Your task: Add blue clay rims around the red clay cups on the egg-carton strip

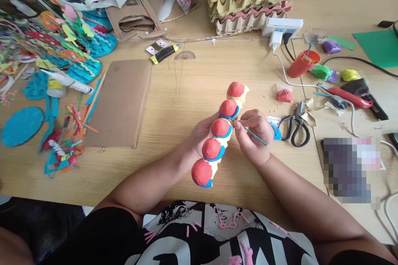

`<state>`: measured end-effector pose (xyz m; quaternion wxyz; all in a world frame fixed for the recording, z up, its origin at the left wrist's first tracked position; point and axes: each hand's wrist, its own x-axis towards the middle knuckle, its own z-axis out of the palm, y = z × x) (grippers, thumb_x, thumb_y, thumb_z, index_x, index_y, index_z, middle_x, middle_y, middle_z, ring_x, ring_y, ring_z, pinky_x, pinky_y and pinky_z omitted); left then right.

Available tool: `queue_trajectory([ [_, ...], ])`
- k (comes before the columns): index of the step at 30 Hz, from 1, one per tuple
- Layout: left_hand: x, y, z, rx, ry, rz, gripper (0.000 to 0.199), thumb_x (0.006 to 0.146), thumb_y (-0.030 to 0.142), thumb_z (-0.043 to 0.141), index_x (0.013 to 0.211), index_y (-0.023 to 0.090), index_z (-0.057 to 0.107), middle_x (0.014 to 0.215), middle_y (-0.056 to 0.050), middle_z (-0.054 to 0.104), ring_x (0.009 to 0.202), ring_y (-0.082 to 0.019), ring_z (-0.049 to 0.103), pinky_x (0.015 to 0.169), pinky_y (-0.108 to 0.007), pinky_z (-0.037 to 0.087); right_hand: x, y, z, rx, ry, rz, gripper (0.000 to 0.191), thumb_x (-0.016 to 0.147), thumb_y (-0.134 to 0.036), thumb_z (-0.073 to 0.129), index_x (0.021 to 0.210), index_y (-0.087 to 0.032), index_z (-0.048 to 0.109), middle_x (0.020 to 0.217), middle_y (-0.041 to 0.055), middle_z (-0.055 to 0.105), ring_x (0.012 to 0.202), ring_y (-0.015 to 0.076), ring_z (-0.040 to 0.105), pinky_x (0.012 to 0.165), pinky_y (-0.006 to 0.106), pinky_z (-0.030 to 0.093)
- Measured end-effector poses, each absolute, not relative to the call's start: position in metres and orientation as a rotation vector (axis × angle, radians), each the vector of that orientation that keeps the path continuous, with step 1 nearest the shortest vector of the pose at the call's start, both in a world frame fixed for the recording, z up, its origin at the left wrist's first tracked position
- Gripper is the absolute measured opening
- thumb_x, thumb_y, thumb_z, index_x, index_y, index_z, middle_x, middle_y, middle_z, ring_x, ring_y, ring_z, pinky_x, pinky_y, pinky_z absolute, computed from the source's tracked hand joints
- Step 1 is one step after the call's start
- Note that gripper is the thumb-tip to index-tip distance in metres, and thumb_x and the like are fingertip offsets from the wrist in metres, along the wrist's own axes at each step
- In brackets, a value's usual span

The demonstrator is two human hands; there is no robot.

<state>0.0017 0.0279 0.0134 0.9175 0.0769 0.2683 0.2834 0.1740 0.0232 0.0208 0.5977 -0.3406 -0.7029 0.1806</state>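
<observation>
My left hand (200, 136) is closed around the left side of an egg carton strip (214, 168), holding it tilted above the table. Several bumps on the strip are coated in red, and all but the farthest have blue, clay-like bands along their lower edges. Between the thumb and fingers of my right hand (255, 134) is pinched a thin blue stick (260, 140). Its tip reaches the blue band below the second bump from the far end; whether it presses in cannot be made out.
Scissors (297, 126), a blue clay packet (275, 130) and a red cup (303, 64) lie to the right. A power strip (282, 27) and stacked egg trays (248, 4) are at the back. Cardboard (118, 103) and colourful paper scraps (66, 149) lie left.
</observation>
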Motion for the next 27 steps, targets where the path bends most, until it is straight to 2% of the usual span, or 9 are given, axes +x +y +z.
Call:
queue_trajectory([
  [11, 0.002, 0.027, 0.014, 0.167, 0.565, 0.607, 0.033, 0.091, 0.048, 0.061, 0.075, 0.023, 0.047, 0.051, 0.004, 0.038, 0.036, -0.009, 0.031, 0.041, -0.025, 0.027, 0.172, 0.021, 0.021, -0.808, -1.581, 0.441, 0.015, 0.091, -0.014, 0.068, 0.086, -0.024, 0.059, 0.080, -0.0017, 0.061, 0.073, 0.0135, 0.061, 0.065, 0.032, 0.049],
  [17, 0.001, 0.024, 0.007, 0.140, 0.620, 0.588, 0.027, 0.092, 0.050, 0.055, 0.086, 0.025, 0.063, 0.053, 0.001, 0.046, 0.037, -0.013, 0.041, 0.044, -0.026, 0.033, 0.172, 0.021, 0.016, -0.816, -1.541, 0.475, 0.014, 0.091, -0.015, 0.068, 0.086, -0.024, 0.059, 0.081, -0.0011, 0.061, 0.073, 0.0141, 0.060, 0.065, 0.033, 0.049],
  [20, 0.005, 0.022, 0.011, 0.163, 0.632, 0.655, 0.033, 0.089, 0.055, 0.053, 0.093, 0.026, 0.070, 0.056, -0.003, 0.054, 0.046, -0.020, 0.053, 0.048, -0.029, 0.041, 0.172, 0.021, 0.015, -0.833, -1.540, 0.470, 0.013, 0.091, -0.017, 0.068, 0.086, -0.025, 0.059, 0.081, -0.0006, 0.061, 0.073, 0.0147, 0.061, 0.065, 0.033, 0.049],
  [23, 0.011, 0.021, 0.026, 0.193, 0.642, 0.741, 0.038, 0.084, 0.059, 0.054, 0.099, 0.029, 0.073, 0.061, -0.006, 0.061, 0.062, -0.028, 0.065, 0.053, -0.033, 0.046, 0.172, 0.021, 0.015, -0.849, -1.531, 0.466, 0.013, 0.092, -0.018, 0.068, 0.085, -0.025, 0.059, 0.081, -0.0005, 0.062, 0.074, 0.0150, 0.061, 0.065, 0.033, 0.049],
  [27, 0.016, 0.021, 0.046, 0.200, 0.665, 0.757, 0.039, 0.080, 0.061, 0.055, 0.101, 0.033, 0.073, 0.064, -0.006, 0.064, 0.075, -0.030, 0.070, 0.058, -0.034, 0.049, 0.173, 0.022, 0.015, -0.834, -1.521, 0.505, 0.014, 0.091, -0.015, 0.068, 0.085, -0.024, 0.059, 0.081, -0.0008, 0.061, 0.075, 0.0148, 0.061, 0.067, 0.033, 0.049],
])
